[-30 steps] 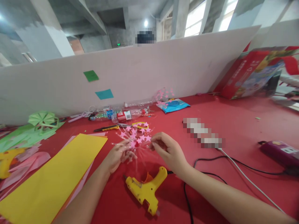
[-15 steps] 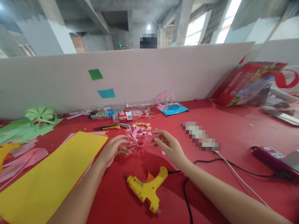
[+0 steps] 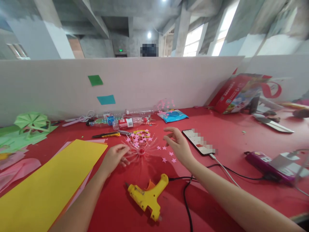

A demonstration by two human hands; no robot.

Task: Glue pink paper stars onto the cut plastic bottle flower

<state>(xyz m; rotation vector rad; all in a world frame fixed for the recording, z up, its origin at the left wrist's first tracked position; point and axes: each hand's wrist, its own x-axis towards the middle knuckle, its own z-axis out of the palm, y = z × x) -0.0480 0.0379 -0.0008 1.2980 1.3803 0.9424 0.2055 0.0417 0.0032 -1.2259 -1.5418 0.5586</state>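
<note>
A clear plastic bottle piece (image 3: 141,151), cut into thin strips that fan outward, stands on the red table. Pink paper stars (image 3: 137,139) sit on its far strips. My left hand (image 3: 116,157) is at the left side of the fan, fingers loosely curved and apart; whether the fingertips touch a strip I cannot tell. To the right, clear of the strips, my right hand (image 3: 177,144) hovers with thumb and fingers apart and nothing between them. Several loose pink stars (image 3: 172,154) lie below it. Nearer to me rests a yellow glue gun (image 3: 148,196).
Yellow paper sheets (image 3: 72,174) lie at left, green paper pieces (image 3: 31,124) beyond. A utility knife (image 3: 106,134), scissors (image 3: 142,132), a labelled plastic bottle (image 3: 126,123) and a blue wipes pack (image 3: 172,116) are behind the fan. A phone (image 3: 198,141) and power strip (image 3: 267,166) lie right.
My right hand has moved away from the plastic fan, and several loose stars now show beside it. My left hand has stayed by the fan. The camera view has shifted a little.
</note>
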